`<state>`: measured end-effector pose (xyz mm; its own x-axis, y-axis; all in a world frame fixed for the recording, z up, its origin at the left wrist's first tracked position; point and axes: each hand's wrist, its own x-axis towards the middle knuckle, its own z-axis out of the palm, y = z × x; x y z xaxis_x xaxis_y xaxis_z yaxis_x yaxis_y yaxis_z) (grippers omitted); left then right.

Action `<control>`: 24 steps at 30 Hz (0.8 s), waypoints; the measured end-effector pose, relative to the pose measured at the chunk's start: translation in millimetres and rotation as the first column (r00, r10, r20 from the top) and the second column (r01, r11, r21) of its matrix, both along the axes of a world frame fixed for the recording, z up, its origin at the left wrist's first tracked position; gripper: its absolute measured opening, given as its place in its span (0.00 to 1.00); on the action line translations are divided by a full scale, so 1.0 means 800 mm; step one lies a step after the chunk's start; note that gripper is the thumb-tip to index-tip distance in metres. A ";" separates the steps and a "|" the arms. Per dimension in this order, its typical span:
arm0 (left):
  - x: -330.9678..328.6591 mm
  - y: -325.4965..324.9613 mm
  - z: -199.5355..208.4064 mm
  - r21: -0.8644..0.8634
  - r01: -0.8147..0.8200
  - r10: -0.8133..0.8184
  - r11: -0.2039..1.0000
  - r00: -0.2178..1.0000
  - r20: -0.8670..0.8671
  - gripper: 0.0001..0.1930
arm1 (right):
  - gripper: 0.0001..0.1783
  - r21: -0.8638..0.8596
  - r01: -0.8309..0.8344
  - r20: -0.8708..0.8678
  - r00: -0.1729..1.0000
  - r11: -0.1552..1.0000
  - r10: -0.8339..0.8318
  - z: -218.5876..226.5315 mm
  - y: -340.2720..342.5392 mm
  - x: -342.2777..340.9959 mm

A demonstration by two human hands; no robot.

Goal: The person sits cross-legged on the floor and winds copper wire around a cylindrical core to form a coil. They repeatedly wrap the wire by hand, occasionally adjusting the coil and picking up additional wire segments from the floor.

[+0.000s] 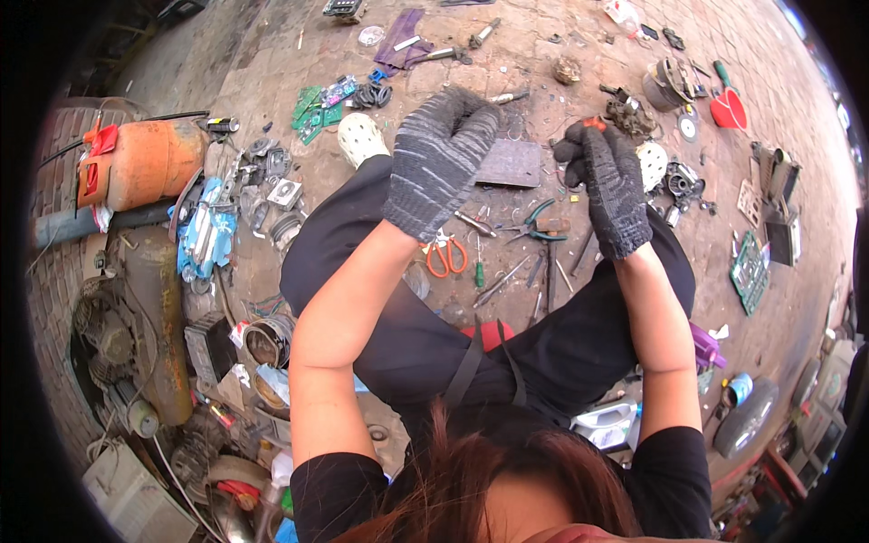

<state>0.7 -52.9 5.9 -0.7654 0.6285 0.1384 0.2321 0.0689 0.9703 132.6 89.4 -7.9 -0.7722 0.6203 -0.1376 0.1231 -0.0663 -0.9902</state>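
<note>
Hovering above metal plate (511, 163), left hand (439, 154) grip loosely curled, empty, right hand (608, 181) grip unclear.

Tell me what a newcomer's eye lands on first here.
First, the two raised hands in dark knit gloves at centre: the left hand curled, the right hand pinching a small orange-tipped thing. Next, the orange gas cylinder lying at the left, and the orange-handled scissors among tools on the paved ground between the knees.

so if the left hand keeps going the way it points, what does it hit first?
Probably the dark metal plate on the ground: the gloved left hand points forward and down, fingers curled just beside it. Depth is unclear, so it may still be well above.
</note>
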 end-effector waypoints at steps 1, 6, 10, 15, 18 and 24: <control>0.001 0.001 -0.003 0.004 0.014 -0.013 1.000 0.992 -0.126 0.06 | 0.16 0.087 0.017 0.022 1.000 0.996 -0.019 0.004 0.003 0.000; 0.010 0.003 0.004 -0.118 0.022 -0.041 0.993 0.987 -0.158 0.06 | 0.14 0.111 -0.005 -0.017 1.000 0.994 0.007 0.011 -0.006 -0.001; 0.016 0.010 -0.010 -0.162 0.042 -0.094 0.986 0.941 -0.326 0.06 | 0.13 0.221 -0.075 0.002 0.997 0.972 0.076 0.008 -0.019 -0.005; 0.020 0.017 -0.017 -0.251 -0.005 -0.106 0.968 0.899 -0.424 0.08 | 0.14 0.449 -0.095 0.032 0.995 0.888 0.090 0.007 -0.021 -0.006; 0.022 0.018 -0.019 -0.248 0.020 -0.124 0.969 0.903 -0.411 0.09 | 0.13 0.485 -0.115 0.085 0.993 0.867 0.084 0.011 -0.020 -0.007; 0.020 0.019 -0.030 -0.140 0.144 -0.171 0.980 0.963 -0.207 0.08 | 0.12 0.468 -0.154 0.085 0.988 0.870 0.130 0.005 -0.015 -0.002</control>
